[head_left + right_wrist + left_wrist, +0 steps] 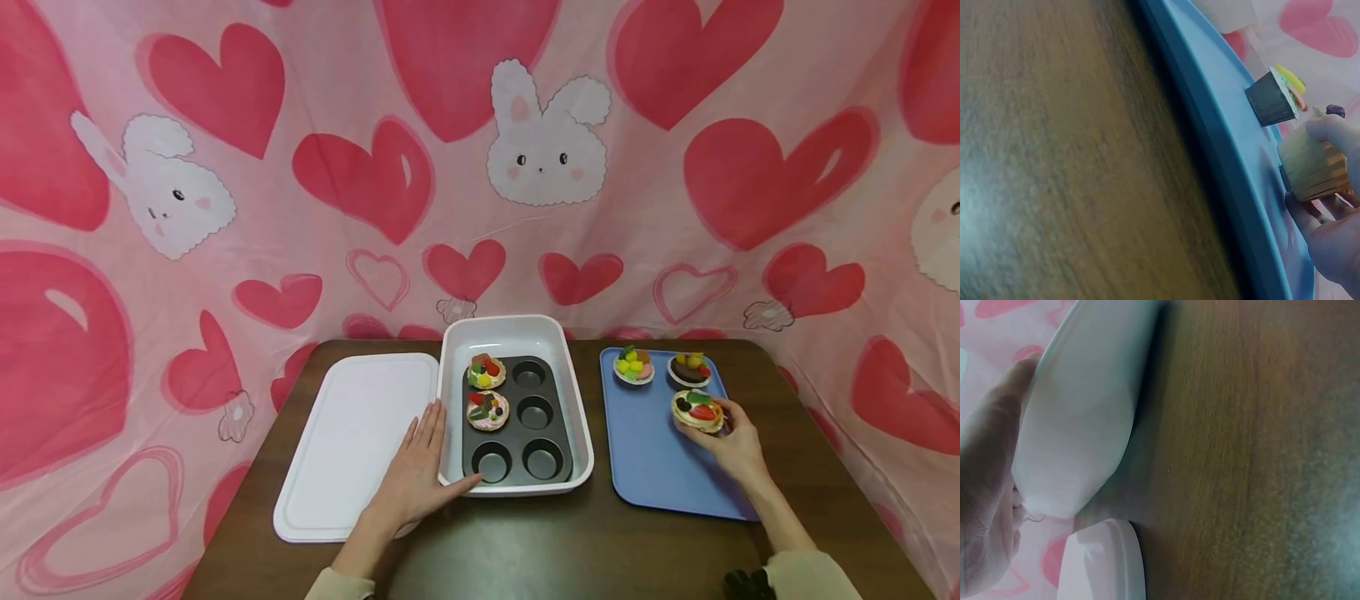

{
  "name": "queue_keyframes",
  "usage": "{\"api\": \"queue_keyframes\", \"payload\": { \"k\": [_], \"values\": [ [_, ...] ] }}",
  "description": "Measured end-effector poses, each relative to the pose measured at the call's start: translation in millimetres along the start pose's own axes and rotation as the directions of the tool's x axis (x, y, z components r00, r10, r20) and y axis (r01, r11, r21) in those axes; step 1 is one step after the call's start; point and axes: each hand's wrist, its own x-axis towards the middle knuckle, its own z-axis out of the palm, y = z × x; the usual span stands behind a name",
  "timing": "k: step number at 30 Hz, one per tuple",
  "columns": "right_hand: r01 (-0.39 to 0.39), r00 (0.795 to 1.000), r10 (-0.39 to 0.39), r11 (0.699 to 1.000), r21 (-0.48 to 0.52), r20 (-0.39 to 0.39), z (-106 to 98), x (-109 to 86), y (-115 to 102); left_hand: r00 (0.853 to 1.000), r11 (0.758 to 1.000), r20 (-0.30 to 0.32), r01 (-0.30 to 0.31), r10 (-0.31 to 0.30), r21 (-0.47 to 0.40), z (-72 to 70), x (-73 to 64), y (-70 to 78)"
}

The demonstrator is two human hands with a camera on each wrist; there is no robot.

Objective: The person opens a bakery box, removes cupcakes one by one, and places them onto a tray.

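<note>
The left hand (416, 471) rests against the bin (579, 429), fingers straight along its left edge, thumb spread at its near left corner. The right hand (738, 446), stretched forward, pinches a tart (696, 411) near the tray's (652, 467) right edge.

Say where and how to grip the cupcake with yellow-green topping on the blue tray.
Probably pinch the cupcake by its flaring grey cup, under the rim, from the near left: it stands upright, the wider top should resist slipping, and the brown-topped cupcake sits close on its right.
</note>
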Motion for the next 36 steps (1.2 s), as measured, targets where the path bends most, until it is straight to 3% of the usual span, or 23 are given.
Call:
{"api": "queue_keyframes", "payload": {
  "k": [11,25,28,32,36],
  "values": [
    [0.07,0.997,-0.07,0.997,-0.032,-0.022,8,-0.4,7,0.999,0.999,-0.032,-0.029,0.03,0.032,0.4,-1.2,-3.0],
    [0.061,0.998,-0.06,0.991,-0.115,0.01,8,-1.2,9,0.996,0.997,-0.055,-0.063,0.066,0.048,3.4,-0.9,-3.2],
    [0.129,0.991,-0.131,0.972,-0.197,0.001,8,-4.3,11,0.997,0.997,-0.047,-0.058,0.061,0.054,2.6,-0.7,-2.6],
    [0.232,0.969,-0.247,0.924,-0.304,-0.011,7,-10.2,10,0.998,0.997,-0.037,-0.051,0.054,0.059,0.7,-1.1,-1.5],
    [0.269,0.954,-0.298,0.874,-0.404,-0.01,6,-12.9,9,0.999,0.997,-0.024,-0.042,0.043,0.06,0.0,-1.6,-0.6]
  ]
}}
